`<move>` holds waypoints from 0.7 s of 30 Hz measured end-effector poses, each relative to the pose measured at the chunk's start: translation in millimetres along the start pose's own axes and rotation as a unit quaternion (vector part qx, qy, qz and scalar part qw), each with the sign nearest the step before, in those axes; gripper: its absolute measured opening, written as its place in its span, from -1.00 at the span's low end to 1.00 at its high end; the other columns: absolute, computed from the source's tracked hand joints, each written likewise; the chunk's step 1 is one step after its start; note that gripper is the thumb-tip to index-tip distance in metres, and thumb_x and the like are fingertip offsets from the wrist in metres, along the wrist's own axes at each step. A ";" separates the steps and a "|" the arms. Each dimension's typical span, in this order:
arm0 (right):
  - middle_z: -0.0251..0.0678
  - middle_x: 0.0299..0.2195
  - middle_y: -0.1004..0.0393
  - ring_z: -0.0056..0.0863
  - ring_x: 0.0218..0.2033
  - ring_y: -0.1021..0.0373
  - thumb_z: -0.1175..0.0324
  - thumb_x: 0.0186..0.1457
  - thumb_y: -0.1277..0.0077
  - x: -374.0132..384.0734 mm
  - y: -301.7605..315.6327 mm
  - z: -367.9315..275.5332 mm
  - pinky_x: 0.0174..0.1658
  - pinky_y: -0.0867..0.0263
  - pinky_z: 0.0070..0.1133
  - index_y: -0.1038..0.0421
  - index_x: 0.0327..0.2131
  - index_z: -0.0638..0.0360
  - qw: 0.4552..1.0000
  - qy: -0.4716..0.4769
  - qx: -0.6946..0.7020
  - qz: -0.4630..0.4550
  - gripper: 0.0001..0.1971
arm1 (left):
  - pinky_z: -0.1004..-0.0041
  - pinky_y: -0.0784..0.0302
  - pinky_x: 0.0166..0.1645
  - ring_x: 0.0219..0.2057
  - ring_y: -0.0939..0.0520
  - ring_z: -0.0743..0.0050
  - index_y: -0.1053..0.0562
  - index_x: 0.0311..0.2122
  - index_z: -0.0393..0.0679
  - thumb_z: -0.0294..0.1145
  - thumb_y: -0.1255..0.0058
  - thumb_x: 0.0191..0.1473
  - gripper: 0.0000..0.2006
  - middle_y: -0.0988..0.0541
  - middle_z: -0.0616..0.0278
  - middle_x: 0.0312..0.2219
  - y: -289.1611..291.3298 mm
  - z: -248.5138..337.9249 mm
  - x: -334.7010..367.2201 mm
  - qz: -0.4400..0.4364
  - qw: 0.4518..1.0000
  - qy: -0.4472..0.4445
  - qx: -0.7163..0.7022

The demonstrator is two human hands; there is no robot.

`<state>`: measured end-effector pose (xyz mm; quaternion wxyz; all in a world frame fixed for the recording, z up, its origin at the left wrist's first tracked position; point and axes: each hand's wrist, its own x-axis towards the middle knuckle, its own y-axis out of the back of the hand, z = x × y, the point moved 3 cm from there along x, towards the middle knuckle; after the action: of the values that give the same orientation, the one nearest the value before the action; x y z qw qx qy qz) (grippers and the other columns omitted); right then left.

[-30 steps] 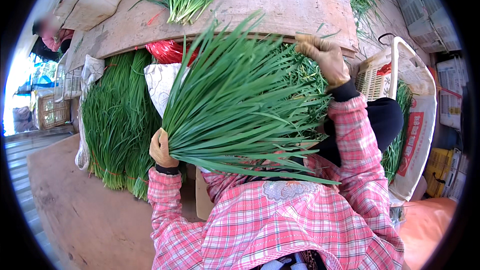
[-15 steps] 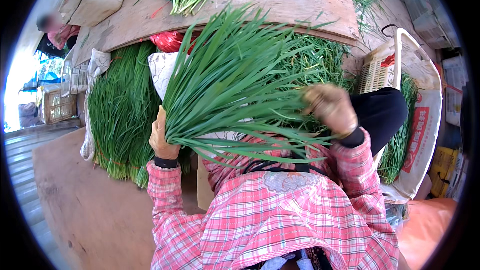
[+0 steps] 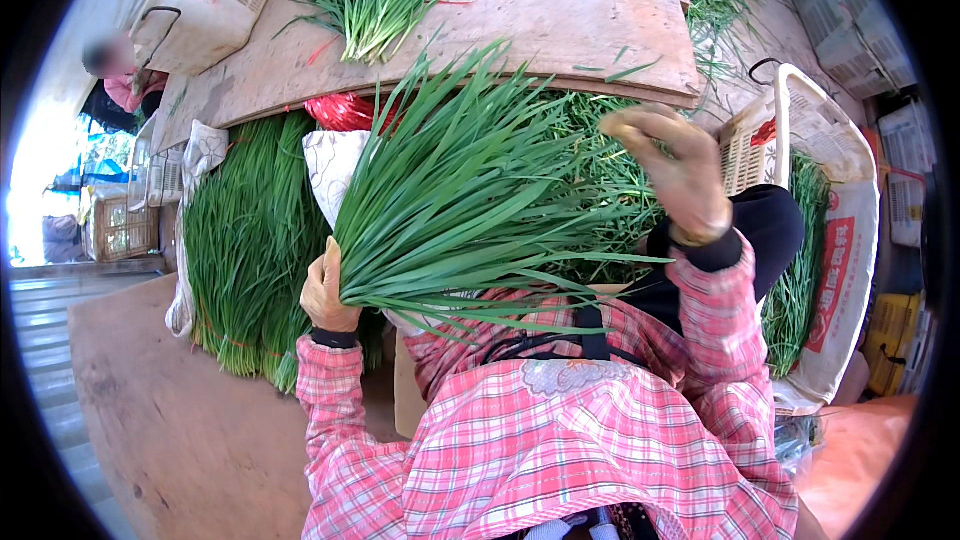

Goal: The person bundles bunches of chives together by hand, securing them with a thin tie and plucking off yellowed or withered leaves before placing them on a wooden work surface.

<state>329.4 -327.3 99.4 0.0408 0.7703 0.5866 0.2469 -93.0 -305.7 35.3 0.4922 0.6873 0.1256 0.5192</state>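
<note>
My left hand [image 3: 330, 292] grips a large bunch of garlic chives [image 3: 450, 195] near its gathered end, thumb pointing up. The long flat leaves fan out to the right across my lap. My right hand [image 3: 682, 175] is raised just beyond the leaf tips, fingers stretched out and slightly blurred, holding nothing visible. Beneath and behind the fan lies a heap of loose leaves [image 3: 610, 210]. Left of my left hand stand tied bundles of chives [image 3: 250, 240]. A smaller bunch of chives [image 3: 385, 5] rests on the wooden board [image 3: 570, 25] ahead.
Red plastic ties [image 3: 342, 111] lie beneath the board's near edge. At right stands a white plastic basket [image 3: 868, 175] containing greens and a printed sack. A white crate [image 3: 210, 5] is at far left, near a person in pink [image 3: 122, 88]. More crates [image 3: 850, 15] line the far right.
My right hand has moved up and away from the leaf tips. My left hand keeps its hold on the chives. The view has shifted slightly.
</note>
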 end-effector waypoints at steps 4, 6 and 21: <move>-0.17 -0.31 -0.48 -0.25 -0.35 -0.42 0.44 -0.05 -0.05 45.2 -72.8 17.4 -0.27 -0.35 -0.49 -0.49 -0.32 0.14 0.982 0.139 -0.127 -0.004 -0.84 | 0.33 -0.47 -0.42 -0.44 -0.55 0.15 -0.37 0.01 -0.15 -0.30 -0.14 -0.17 -0.46 -0.50 0.11 -0.36 0.6 -3.7 -6.8 0.005 1.000 -0.013 0.026; -0.16 -0.35 -0.46 -0.22 -0.36 -0.40 0.43 -0.10 -0.07 55.9 -98.9 24.3 -0.31 -0.34 -0.43 -0.48 -0.35 0.15 0.964 0.167 -0.199 -0.056 -0.84 | 0.32 -0.47 -0.41 -0.44 -0.54 0.15 -0.38 -0.01 -0.15 -0.27 -0.12 -0.15 -0.48 -0.49 0.13 -0.36 -0.5 -4.4 -7.0 0.008 0.999 -0.015 0.035; -0.42 -0.58 -0.43 -0.74 -0.59 -0.22 0.31 0.09 0.02 -13.1 -6.5 131.5 -0.49 -0.21 -0.70 -0.52 -0.32 0.29 0.970 -0.224 -0.002 -0.100 -0.77 | 0.40 -0.38 -0.43 -0.43 -0.45 0.34 -0.43 -0.01 0.08 -0.10 -0.01 -0.08 -0.54 -0.43 0.27 -0.37 58.3 -12.8 98.3 -0.068 0.985 -0.122 0.106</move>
<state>377.5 -307.5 -22.2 0.1970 0.7433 0.6360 0.0643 -81.2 -259.7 140.0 0.4627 0.7835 0.1651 0.3806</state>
